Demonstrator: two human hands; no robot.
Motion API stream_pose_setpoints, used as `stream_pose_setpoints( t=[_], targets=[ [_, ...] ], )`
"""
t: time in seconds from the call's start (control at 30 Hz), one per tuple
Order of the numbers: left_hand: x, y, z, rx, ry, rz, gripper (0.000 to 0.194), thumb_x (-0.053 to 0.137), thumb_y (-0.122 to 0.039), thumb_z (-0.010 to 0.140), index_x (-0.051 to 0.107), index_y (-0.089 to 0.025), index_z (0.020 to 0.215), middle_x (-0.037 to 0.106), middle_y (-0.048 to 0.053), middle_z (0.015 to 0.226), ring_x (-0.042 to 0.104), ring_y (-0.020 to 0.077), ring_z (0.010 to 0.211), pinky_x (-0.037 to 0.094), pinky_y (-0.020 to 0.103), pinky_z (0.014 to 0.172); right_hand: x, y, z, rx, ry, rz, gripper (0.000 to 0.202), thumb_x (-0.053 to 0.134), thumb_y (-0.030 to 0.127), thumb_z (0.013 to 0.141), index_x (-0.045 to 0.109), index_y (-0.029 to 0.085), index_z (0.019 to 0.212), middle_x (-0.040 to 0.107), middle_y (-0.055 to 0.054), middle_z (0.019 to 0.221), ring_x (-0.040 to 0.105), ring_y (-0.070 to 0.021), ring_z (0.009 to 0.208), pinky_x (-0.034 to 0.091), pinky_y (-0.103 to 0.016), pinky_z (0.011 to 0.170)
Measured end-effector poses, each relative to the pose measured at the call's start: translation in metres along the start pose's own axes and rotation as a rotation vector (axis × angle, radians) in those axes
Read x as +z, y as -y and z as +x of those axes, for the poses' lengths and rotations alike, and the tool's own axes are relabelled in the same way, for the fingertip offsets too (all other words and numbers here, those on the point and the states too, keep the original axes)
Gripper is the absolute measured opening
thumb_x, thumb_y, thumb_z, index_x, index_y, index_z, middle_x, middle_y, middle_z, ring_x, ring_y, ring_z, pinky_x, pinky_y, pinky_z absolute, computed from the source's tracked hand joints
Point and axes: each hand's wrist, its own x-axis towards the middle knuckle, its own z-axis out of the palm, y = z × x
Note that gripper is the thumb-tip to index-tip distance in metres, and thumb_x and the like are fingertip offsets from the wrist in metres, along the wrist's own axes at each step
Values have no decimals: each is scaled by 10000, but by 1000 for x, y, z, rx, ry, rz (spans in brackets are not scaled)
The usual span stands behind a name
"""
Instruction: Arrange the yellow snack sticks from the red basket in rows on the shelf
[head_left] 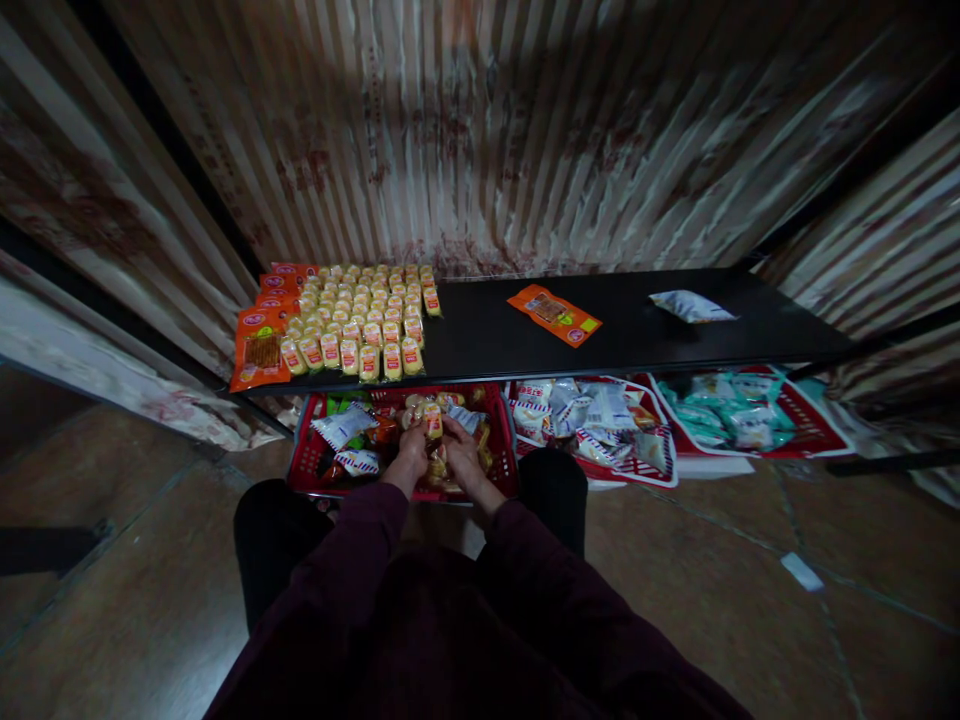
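Observation:
Over the left red basket (508,440), my left hand (411,452) closes its fingers on a small yellow-wrapped snack (433,421) with a red and white label. My right hand (461,455) is on the other side of that snack, fingers bent; whether it grips anything is too dark to tell. Beneath both hands lie more yellow packs, with silver-white packets (345,427) to their left. Rows of similar yellow snacks (369,362) stand on the black shelf (472,345), beside orange packets (259,350) at its left end.
One orange packet (556,314) and one white packet (690,306) lie farther right on the shelf. Below are a basket of white packets (607,412) and a basket of green packets (739,410). A white scrap (802,572) lies on the floor. Pleated curtains hang behind.

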Motion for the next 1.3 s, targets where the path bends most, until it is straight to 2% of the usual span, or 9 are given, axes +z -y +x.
stream_pose_setpoints(
  t=[0.23, 0.5, 0.83, 1.03, 1.13, 1.3],
  targets=[
    [1, -7, -7, 4, 66, -18, 117, 585, -22, 699, 587, -139, 688, 572, -11, 554, 541, 92, 485, 433, 205, 526, -1, 5, 2, -9, -23, -16, 422, 575, 251, 691, 667, 198, 1099, 731, -34, 921, 674, -214, 898, 534, -354, 841],
    [-3, -11, -9, 8, 146, -11, 232, 571, 10, 659, 643, -135, 825, 601, -12, 590, 553, 85, 507, 450, 189, 551, 4, 10, -1, 19, 3, 12, 450, 534, 239, 681, 653, 183, 1111, 726, -44, 980, 669, -184, 835, 536, -337, 810],
    [-4, -12, -13, 41, 183, 6, 299, 586, -23, 668, 652, -148, 931, 622, -8, 626, 561, 76, 516, 433, 166, 530, 1, 16, -3, -16, 17, 9, 424, 546, 221, 673, 654, 197, 1083, 684, -59, 1133, 638, -195, 1007, 483, -364, 942],
    [-2, -5, -18, 97, 150, 18, 355, 583, -42, 704, 621, -177, 1030, 636, -8, 703, 564, 77, 544, 443, 178, 568, -3, 17, -3, -22, -3, -17, 386, 573, 244, 691, 671, 211, 1063, 694, -52, 1112, 641, -203, 1011, 489, -373, 945],
    [0, -2, -20, 173, 67, 25, 378, 570, -38, 729, 602, -206, 1066, 638, -12, 747, 572, 81, 585, 454, 191, 621, -4, 16, -4, -24, -17, -13, 376, 577, 275, 705, 674, 208, 1062, 700, -52, 1095, 645, -210, 998, 496, -383, 937],
    [2, 1, -23, 191, -7, 61, 277, 569, 3, 715, 640, -197, 892, 623, -21, 698, 561, 84, 587, 445, 196, 656, -6, 18, -5, -67, -68, -77, 326, 580, 263, 708, 699, 227, 1009, 688, -39, 1102, 634, -204, 1016, 482, -372, 952]
  ],
)
